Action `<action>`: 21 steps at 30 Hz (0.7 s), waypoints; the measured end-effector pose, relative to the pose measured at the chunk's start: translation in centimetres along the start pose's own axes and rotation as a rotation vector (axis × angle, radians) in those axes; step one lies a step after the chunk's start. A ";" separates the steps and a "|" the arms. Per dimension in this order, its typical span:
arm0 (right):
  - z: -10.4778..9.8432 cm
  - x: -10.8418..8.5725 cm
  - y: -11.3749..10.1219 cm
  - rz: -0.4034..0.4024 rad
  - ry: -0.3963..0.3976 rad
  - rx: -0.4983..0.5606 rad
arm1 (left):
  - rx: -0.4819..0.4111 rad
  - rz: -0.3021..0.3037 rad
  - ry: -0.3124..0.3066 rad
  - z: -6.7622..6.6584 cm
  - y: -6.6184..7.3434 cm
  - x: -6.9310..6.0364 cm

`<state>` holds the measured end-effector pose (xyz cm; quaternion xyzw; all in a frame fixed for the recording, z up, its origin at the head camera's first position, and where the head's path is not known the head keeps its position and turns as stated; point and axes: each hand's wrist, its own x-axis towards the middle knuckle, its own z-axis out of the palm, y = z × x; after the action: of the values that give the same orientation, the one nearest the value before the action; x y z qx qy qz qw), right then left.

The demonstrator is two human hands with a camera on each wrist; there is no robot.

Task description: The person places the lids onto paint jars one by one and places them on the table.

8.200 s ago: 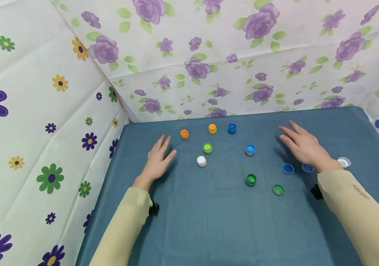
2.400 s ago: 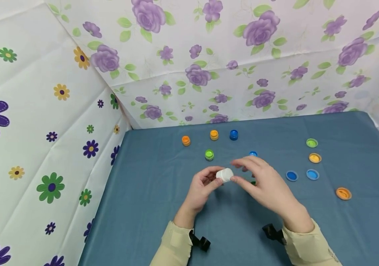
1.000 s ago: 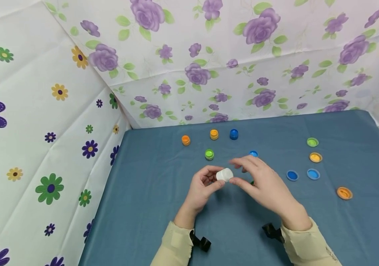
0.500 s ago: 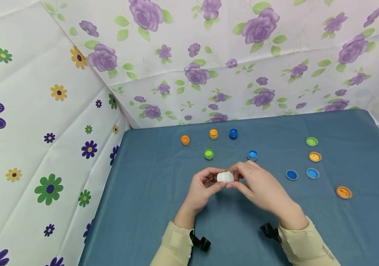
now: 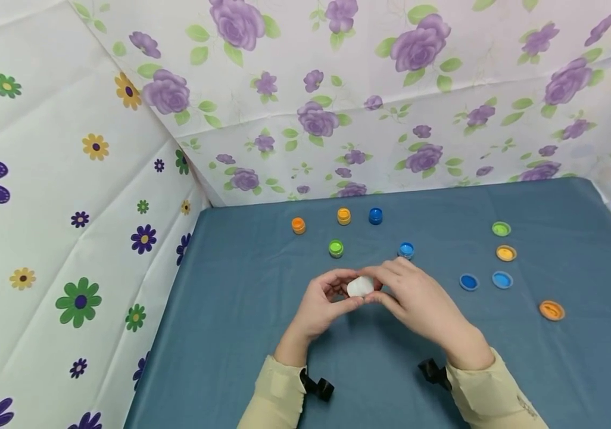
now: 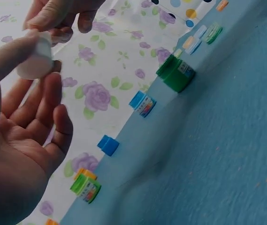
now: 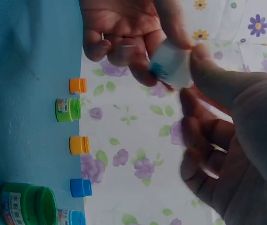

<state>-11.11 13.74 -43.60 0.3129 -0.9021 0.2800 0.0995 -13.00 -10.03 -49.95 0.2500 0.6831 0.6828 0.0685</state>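
Small round white plastic-looking jar (image 5: 360, 286) is held up off the blue cloth-covered desk (image 5: 220, 286), tilted, btwn both hands. L hand (image 5: 320, 302): grip closed to jar width, thumb vs. fingers round one end. R hand (image 5: 412, 295): thumb & fingertips pinch the other end, same width. Step in hand's prob. loosening the cap; can't tell if it's turned yet. To do it well: steady body w/ L, twist w/ R only, tip upright b4 lifting cap in case contents run. Mind the big round green plastic jar (image 6: 176, 72), hidden in head view, & the small round light-blue jar (image 5: 406, 250) just beyond R knuckles. Best cap spot: near the flat round orange lid (image 5: 552, 310), well apart from both.
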 end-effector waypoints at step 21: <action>-3.2 -3.8 3.2 0.246 -0.145 0.048 | 0.583 -0.235 0.108 -10.5 -1.2 -4.5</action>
<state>-10.12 19.57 -43.77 0.2217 -0.9315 0.2883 -0.0085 -13.95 -21.33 -51.58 0.1420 0.8768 0.4580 0.0362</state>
